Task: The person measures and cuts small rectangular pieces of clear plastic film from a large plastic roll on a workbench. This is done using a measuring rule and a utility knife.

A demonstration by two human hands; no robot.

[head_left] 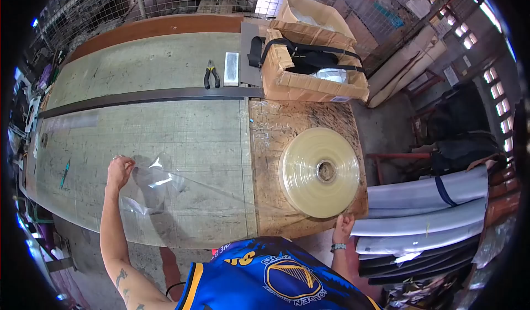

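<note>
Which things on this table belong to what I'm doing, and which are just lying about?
Likely in use:
- clear film, in your left hand
- film roll, near your right hand

Apparently lying about:
- pliers
- pale block
- teal tool
- open cardboard box

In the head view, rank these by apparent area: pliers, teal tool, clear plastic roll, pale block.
1. Clear plastic roll
2. Pale block
3. Pliers
4. Teal tool: similar in length to the pliers, but slimmer
</note>
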